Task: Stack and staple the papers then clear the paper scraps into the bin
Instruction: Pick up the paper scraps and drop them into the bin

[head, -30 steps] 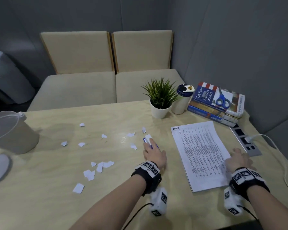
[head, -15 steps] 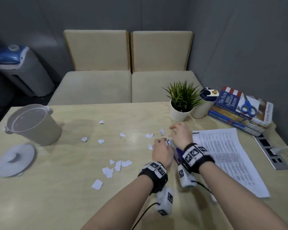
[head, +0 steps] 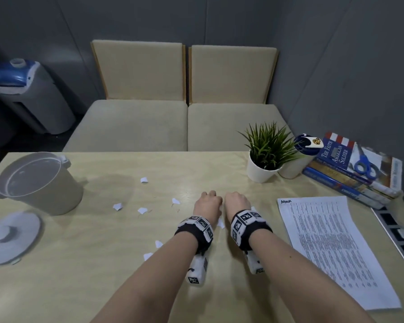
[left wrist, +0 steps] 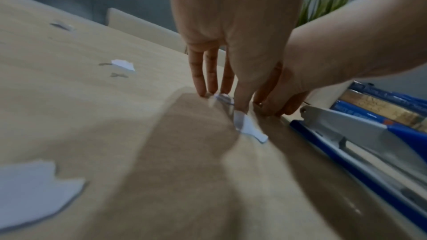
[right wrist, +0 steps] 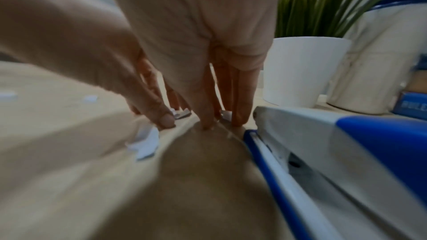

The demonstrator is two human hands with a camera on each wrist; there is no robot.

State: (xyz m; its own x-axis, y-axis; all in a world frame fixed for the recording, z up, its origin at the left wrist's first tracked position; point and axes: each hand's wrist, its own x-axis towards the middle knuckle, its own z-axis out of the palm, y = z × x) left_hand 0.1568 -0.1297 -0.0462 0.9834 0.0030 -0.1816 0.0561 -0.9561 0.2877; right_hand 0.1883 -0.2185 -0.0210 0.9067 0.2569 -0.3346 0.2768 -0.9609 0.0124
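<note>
Head view: bin [head: 40, 183] is seen standing open far left of the hands, its lid [head: 11, 236] laid beside it. Paper scraps [head: 142, 210] are scattered between. Left hand [head: 207, 203] and right hand [head: 237, 202] are set side by side, straight fingertips [left wrist: 201, 88] pressed on scraps. Stapler [right wrist: 346, 152] is seen just right; stacked papers [head: 331, 243] farther right.

Grey walls [head: 336, 66], beige bench seats [head: 135, 122]

Dim even light; wrist views motion-blurred, edges stretched, soft shadows
</note>
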